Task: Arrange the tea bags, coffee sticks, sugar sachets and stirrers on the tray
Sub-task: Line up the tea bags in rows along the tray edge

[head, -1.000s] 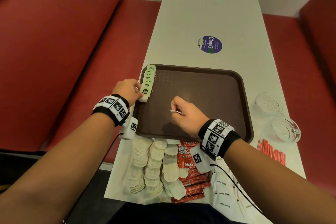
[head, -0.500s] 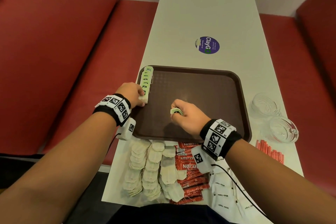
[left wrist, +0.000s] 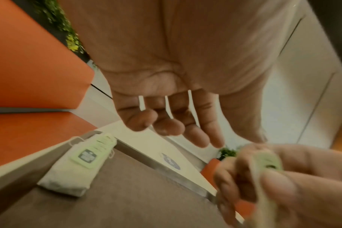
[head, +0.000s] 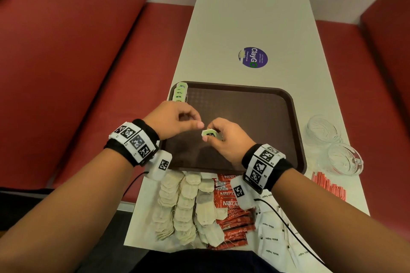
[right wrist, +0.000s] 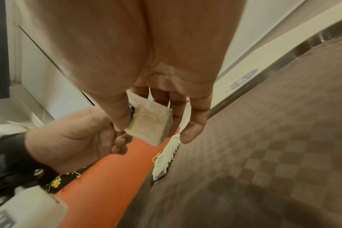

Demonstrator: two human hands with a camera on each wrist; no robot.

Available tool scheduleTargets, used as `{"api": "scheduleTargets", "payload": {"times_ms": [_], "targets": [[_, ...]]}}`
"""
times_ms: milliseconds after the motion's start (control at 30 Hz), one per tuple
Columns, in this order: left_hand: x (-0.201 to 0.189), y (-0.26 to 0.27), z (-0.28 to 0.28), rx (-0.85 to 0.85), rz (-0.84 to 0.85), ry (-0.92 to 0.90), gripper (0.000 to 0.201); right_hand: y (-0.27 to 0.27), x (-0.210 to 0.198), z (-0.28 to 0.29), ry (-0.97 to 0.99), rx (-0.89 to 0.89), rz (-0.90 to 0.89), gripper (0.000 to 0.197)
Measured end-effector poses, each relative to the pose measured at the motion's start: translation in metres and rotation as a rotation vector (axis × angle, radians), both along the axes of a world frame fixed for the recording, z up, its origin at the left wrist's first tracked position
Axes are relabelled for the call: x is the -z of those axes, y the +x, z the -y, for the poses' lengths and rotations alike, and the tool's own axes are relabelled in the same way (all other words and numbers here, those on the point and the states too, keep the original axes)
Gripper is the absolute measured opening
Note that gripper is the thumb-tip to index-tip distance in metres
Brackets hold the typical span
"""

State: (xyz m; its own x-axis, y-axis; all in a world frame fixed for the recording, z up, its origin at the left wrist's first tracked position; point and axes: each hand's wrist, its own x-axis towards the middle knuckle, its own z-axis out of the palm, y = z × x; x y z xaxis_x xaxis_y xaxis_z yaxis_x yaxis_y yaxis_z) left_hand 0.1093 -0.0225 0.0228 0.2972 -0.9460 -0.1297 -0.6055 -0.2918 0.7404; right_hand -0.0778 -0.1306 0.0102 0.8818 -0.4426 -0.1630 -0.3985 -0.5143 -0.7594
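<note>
Tray holding tea-bag row, right hand pinching tea bag

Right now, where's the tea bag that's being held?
In the head view the tea bag is pinched in the right hand, above the near middle of the brown tray, with the left hand just beside it.

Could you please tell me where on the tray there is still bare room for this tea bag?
Bare: tray floor right of the tea bag row. Crowded: table's near edge, with tea bags, coffee sticks, sugar sachets.
</note>
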Motion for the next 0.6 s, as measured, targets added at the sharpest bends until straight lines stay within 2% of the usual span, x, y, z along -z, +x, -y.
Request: {"api": "scheduleTargets", "payload": {"times_ms": [100,200,400,500,600], "targets": [[-0.004,-0.013,-0.007,0.122,0.000,0.011,0.018,0.004,0.000,0.000,-0.003,0.000,0.019,0.012],[-0.003,-0.017,-0.010,0.118,0.065,-0.024,0.007,0.006,0.003,-0.001,0.003,-0.031,-0.005,0.015],[-0.001,-0.012,-0.018,-0.007,0.028,-0.086,0.004,0.006,0.010,-0.003,0.043,-0.016,-0.046,0.020],[0.003,0.004,-0.022,-0.143,0.006,-0.142,0.003,0.003,0.012,-0.004,0.098,-0.114,-0.120,0.037],[0.005,0.026,-0.022,-0.195,0.129,-0.081,0.001,-0.003,0.015,-0.004,0.041,-0.260,-0.251,0.046]]}}
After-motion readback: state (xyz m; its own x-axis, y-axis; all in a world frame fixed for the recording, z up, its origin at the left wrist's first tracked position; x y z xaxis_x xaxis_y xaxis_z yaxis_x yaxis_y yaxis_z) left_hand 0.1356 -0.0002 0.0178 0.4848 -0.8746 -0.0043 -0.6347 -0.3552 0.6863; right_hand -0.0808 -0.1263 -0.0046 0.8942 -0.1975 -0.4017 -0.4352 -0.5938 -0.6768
